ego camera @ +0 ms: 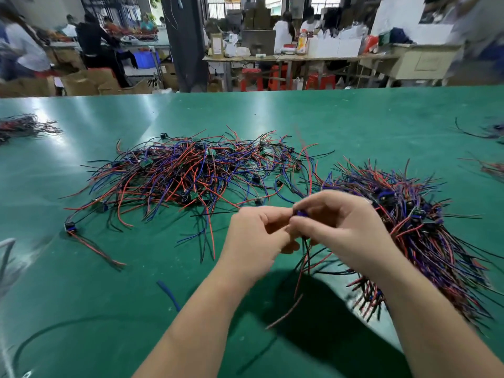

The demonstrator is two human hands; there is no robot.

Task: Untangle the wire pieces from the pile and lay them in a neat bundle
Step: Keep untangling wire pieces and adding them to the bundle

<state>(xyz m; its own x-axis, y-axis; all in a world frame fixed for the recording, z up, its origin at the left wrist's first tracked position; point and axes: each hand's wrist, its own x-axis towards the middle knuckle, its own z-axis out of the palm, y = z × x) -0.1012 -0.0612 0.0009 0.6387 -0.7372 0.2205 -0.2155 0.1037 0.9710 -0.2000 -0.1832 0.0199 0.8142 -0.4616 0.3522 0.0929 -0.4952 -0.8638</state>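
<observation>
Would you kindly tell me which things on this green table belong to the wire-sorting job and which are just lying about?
Job: tangled pile; neat bundle; wire piece, pinched by left hand and right hand.
Lying about: blue tube offcut; dark cable near the front edge; small wire heap far left; stray wires far right.

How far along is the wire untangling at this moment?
Done: a thick, roughly aligned bundle lies on the right. In hand: the left hand and right hand together pinch one wire piece, its leads hanging down. Left: a large tangled pile sits beyond the hands, so a good share remains.
</observation>
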